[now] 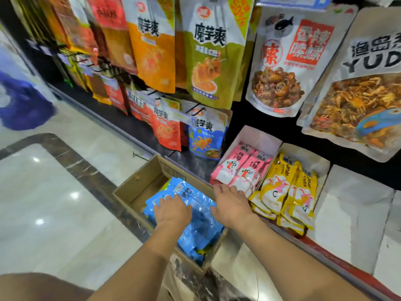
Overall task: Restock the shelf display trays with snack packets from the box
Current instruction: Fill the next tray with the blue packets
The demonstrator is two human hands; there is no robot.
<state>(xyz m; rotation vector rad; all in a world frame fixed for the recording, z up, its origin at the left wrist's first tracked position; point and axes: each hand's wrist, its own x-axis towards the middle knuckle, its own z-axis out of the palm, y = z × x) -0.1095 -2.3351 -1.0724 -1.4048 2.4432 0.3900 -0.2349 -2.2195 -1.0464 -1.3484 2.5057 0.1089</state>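
Hands (172, 210) (231, 205) above blue packets (196, 229), left seemingly touching

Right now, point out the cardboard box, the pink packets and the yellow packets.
cardboard box (141, 181), head view, bare inner wall.
pink packets (238, 168), head view, front of the top packet.
yellow packets (280, 181), head view, front of a top packet.

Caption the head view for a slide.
Left hand on blue packets in the box; right hand open near the pink-packet tray.
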